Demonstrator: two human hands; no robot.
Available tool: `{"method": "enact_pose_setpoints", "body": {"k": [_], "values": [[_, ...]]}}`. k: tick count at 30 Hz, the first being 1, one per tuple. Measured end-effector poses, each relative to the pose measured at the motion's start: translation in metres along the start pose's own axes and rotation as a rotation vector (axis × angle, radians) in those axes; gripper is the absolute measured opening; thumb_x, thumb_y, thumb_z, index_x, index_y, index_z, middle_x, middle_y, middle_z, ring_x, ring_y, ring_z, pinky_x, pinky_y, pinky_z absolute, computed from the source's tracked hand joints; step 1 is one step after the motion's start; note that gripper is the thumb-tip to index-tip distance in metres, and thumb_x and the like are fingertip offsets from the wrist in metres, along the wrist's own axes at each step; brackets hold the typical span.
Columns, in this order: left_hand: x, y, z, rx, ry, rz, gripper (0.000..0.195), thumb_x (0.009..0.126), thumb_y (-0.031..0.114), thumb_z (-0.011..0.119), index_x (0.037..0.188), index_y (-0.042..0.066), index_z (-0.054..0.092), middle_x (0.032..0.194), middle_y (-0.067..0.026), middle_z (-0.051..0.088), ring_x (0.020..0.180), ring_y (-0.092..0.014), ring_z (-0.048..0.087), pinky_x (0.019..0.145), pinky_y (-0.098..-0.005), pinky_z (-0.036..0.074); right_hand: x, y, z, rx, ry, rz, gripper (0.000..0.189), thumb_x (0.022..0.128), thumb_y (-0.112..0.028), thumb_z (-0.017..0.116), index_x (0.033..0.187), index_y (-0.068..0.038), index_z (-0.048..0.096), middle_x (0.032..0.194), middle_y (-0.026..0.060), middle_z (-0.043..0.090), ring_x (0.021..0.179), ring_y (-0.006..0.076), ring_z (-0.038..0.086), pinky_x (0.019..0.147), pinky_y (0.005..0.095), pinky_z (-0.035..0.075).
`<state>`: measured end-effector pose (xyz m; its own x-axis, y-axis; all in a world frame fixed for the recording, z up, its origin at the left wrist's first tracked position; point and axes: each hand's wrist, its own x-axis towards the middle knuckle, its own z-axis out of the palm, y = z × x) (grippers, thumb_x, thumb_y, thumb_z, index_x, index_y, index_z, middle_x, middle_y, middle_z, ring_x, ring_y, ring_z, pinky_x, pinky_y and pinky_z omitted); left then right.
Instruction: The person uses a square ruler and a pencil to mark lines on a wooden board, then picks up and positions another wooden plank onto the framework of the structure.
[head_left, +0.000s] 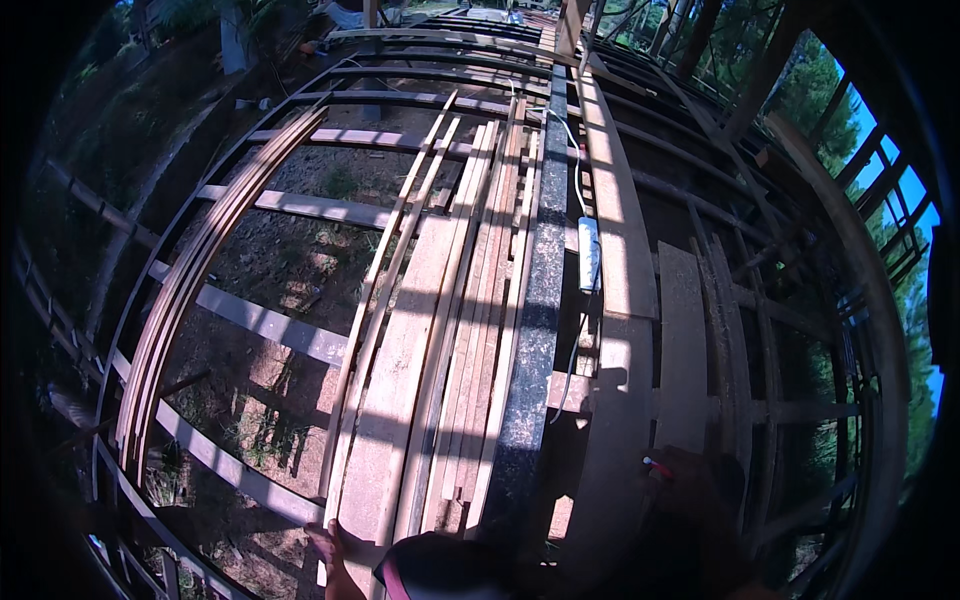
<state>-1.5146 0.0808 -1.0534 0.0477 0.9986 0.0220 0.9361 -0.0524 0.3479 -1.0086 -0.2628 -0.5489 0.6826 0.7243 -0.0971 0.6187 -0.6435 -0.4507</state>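
Note:
At the bottom left, my left hand (328, 546) rests at the near end of a narrow wooden strip (339, 457), its fingers around the edge. Beside that strip lies a wide plank (390, 382). In deep shade at the lower right, my right hand (679, 480) holds a small red object with a white tip (660, 466), perhaps a marker or pencil; its kind is unclear. This hand is over the planks on the right (619, 420). A dark beam (536, 330) runs lengthwise between the two hands.
A white power strip (589, 255) with a cable lies right of the dark beam. Cross joists (270, 322) span open gaps above the ground. A bundle of thin strips (202, 262) lies on the joists at left. An upright post (571, 26) stands at the far end.

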Motion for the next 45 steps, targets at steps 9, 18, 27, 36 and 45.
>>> {"method": "enact_pose_setpoints", "body": {"k": [9, 18, 27, 36, 45], "values": [[0.0, 0.045, -0.157, -0.359, -0.592, 0.095, 0.047, 0.077, 0.043, 0.08, 0.083, 0.005, 0.054, 0.066, 0.0009, 0.051, 0.057, -0.012, 0.044, 0.05, -0.0307, 0.037, -0.006, -0.014, 0.018, 0.06, -0.008, -0.16, 0.036, 0.08, -0.026, 0.076, 0.111, -0.01, 0.069, 0.095, 0.0111, 0.07, 0.085, 0.0289, 0.069, 0.076, 0.0376, 0.056], [0.007, 0.291, -0.343, -1.397, -1.723, -0.219, 0.059, 0.094, 0.059, 0.046, 0.098, 0.001, 0.054, 0.066, -0.0141, 0.054, 0.047, -0.027, 0.056, 0.043, -0.0389, 0.048, 0.009, -0.039, 0.006, 0.166, -0.149, -0.437, 0.035, 0.087, -0.025, 0.07, 0.118, -0.009, 0.065, 0.103, 0.012, 0.069, 0.09, 0.0296, 0.068, 0.079, 0.0373, 0.055], [-0.033, 0.523, -0.376, -1.514, -1.761, -0.019, 0.069, 0.09, 0.077, 0.033, 0.09, 0.013, 0.058, 0.064, -0.0049, 0.056, 0.051, -0.019, 0.053, 0.046, -0.0311, 0.044, -0.004, -0.02, -0.003, 0.262, -0.168, -0.576, 0.038, 0.088, -0.033, 0.068, 0.116, -0.008, 0.065, 0.099, 0.013, 0.067, 0.087, 0.0311, 0.068, 0.075, 0.0372, 0.055], [-0.044, 0.591, -0.371, -1.798, -2.017, 0.079, 0.084, 0.087, 0.078, 0.039, 0.109, -0.001, 0.055, 0.086, -0.0138, 0.06, 0.071, -0.027, 0.059, 0.061, -0.034, 0.053, -0.047, 0.002, -0.005, 0.332, -0.063, -0.596, 0.031, 0.084, -0.021, 0.075, 0.11, -0.008, 0.067, 0.086, 0.0083, 0.069, 0.076, 0.0232, 0.07, 0.066, 0.0344, 0.055], [-0.062, 0.619, -0.397, -1.716, -1.711, -0.089, 0.091, 0.081, 0.088, 0.025, 0.088, 0.003, 0.059, 0.074, -0.0135, 0.061, 0.064, -0.029, 0.062, 0.053, -0.0344, 0.051, -0.062, 0.004, -0.027, 0.321, -0.1, -0.612, 0.035, 0.085, -0.027, 0.072, 0.115, -0.011, 0.064, 0.095, 0.009, 0.069, 0.08, 0.0274, 0.07, 0.068, 0.0373, 0.057]]}}
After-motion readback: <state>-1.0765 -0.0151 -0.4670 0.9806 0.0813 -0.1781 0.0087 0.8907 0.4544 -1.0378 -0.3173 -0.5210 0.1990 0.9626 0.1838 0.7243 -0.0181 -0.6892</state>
